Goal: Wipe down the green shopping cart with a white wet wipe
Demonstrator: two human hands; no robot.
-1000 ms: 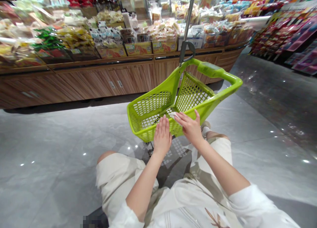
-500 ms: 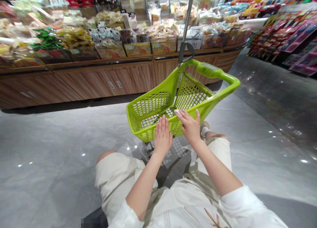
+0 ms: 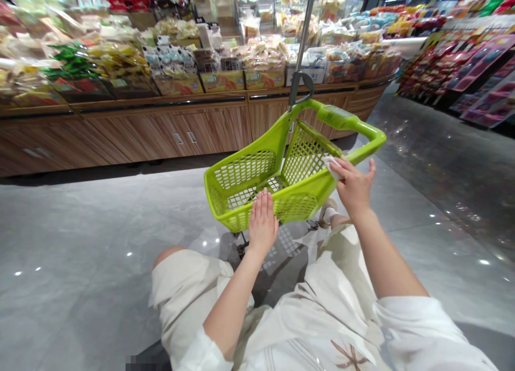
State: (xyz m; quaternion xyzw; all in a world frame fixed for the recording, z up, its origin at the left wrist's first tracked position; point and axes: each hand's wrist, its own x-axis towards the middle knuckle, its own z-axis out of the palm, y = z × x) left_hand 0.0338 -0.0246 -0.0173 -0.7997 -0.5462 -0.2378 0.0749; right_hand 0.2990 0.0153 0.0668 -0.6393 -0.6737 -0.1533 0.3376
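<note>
A bright green plastic shopping cart [image 3: 241,161] with lattice sides stands right in front of my knees. My left hand [image 3: 263,223] rests on its near rim, fingers stretched out flat and side by side, holding nothing. Further right, my right hand [image 3: 354,188] presses a crumpled white tissue [image 3: 333,167] against the same rim, close to where it rises toward the handle [image 3: 372,137]. The thumb of that hand sticks out to the side. Inside the basket no goods show. My right fingers partly cover the tissue.
Behind the cart runs a wooden display counter [image 3: 169,126] stacked with packaged snacks [image 3: 263,54]. A grey pole with a hook-shaped holder [image 3: 301,86] rises beyond the cart's far side. Racks of bagged goods [image 3: 438,65] stand at the right. The glossy grey floor [image 3: 80,242] spreads around my legs.
My right hand has slid with the tissue along the near rim, rightward and up toward the handle. My left hand stays at the same spot on the rim.
</note>
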